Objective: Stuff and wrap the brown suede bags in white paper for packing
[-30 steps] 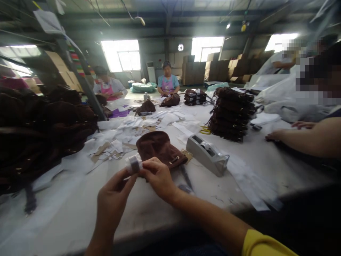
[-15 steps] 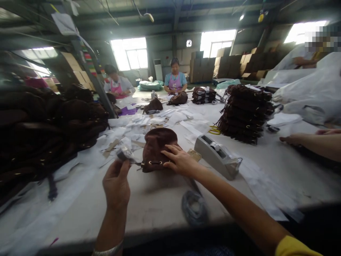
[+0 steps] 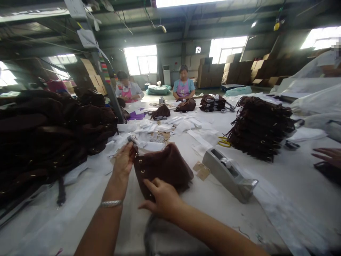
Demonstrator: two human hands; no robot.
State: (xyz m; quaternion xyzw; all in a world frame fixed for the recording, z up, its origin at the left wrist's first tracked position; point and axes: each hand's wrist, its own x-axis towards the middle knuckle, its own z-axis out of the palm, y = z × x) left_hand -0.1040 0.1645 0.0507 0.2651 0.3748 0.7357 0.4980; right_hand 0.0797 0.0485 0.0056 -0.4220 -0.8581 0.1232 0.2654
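"While the desk [image 3: 130, 227] spreads wide, where does the bag [image 3: 170, 167] sit?"

"On it, front and centre; likely soft and light, best gripped by the rim [image 3: 137, 169]."

"And the pose?"

"Left hand [image 3: 124, 158], raised at the bag's corner, pinches a wrapped piece [image 3: 131, 139]; right hand [image 3: 162, 199], palm down, spread loose, clasps nothing, one finger near an eyelet [image 3: 143, 171]."

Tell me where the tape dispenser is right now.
In the head view, the grey tape dispenser sits on the table right of centre, to the right of the brown bag and nearer the camera than the tall bag stack.
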